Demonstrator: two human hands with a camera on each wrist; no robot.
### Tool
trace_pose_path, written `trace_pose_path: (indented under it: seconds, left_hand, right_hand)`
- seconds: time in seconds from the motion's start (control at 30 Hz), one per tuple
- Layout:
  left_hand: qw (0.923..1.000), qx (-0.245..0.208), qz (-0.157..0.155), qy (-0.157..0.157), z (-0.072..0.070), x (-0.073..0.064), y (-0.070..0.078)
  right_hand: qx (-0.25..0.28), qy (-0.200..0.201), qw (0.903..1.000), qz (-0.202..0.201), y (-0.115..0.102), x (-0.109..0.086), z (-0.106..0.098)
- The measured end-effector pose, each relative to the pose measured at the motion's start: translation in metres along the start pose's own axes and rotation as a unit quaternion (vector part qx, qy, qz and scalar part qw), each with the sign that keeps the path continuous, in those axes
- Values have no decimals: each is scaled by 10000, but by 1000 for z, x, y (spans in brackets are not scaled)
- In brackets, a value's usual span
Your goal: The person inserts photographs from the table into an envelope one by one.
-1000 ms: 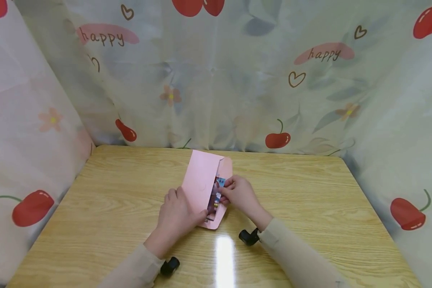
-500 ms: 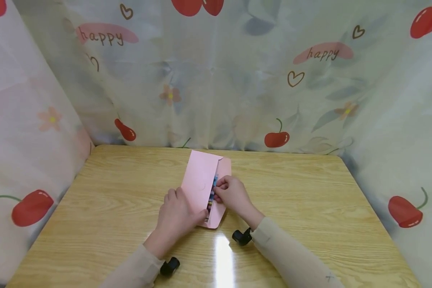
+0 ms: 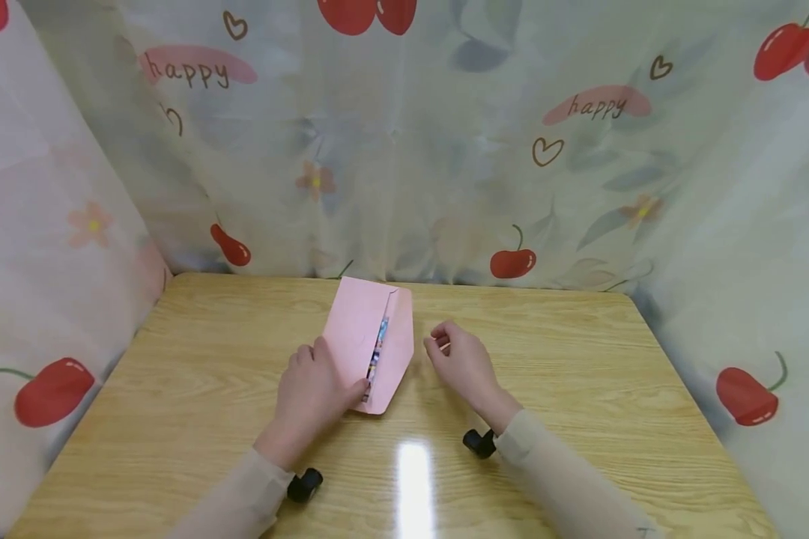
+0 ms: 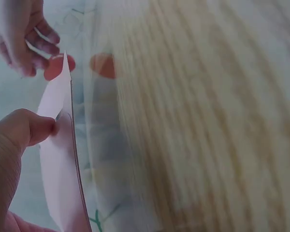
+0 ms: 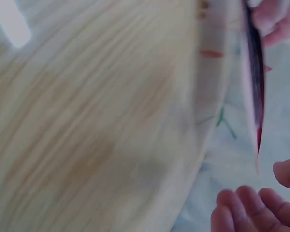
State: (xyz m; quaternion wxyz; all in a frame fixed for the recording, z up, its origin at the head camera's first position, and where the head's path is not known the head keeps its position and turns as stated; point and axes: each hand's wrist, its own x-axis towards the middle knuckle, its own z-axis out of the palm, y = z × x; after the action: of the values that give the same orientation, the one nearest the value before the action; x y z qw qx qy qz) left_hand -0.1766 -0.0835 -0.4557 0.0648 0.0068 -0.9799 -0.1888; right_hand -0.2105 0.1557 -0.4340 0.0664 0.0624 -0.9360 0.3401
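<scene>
A pink envelope (image 3: pixel 357 322) is held tilted over the table, its flap (image 3: pixel 396 344) folded out to the right. Inside the mouth shows a narrow strip of a colourful printed card (image 3: pixel 377 352). My left hand (image 3: pixel 313 389) grips the envelope's lower left part, the thumb over the mouth's lower end; the left wrist view shows that thumb (image 4: pixel 38 128) pressing on the paper. To the right of the flap, apart from it, my right hand (image 3: pixel 465 363) has loosely bent fingers and holds nothing. In the right wrist view its fingers (image 5: pixel 253 208) and thumb stand apart.
The wood-grain table (image 3: pixel 546 359) has a bright light reflection (image 3: pixel 414 486) near its front. A printed curtain (image 3: pixel 404 150) hangs behind and on both sides. Small black cameras (image 3: pixel 305 485) sit at both wrists.
The right hand pushed the card deeper into the envelope, then let go and moved off to the right. The left hand shifted slightly left with the envelope.
</scene>
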Motion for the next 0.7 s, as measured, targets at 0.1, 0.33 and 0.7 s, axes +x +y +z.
trace_pose_path:
  seconds: [0.1, 0.33, 0.7]
  left_hand:
    - [9998, 61, -96, -146, -2, 3, -6]
    - [9969, 384, -425, -535, -5, 8, -15]
    - [9936, 669, -496, -759, 0, 4, -21]
  right_hand:
    - [-677, -49, 9974, -249, 8, -1, -4]
    - [-1417, -10, 9890, -417, 24, -3, -10]
    - [-1617, -158, 9858, -423, 36, -5, -15]
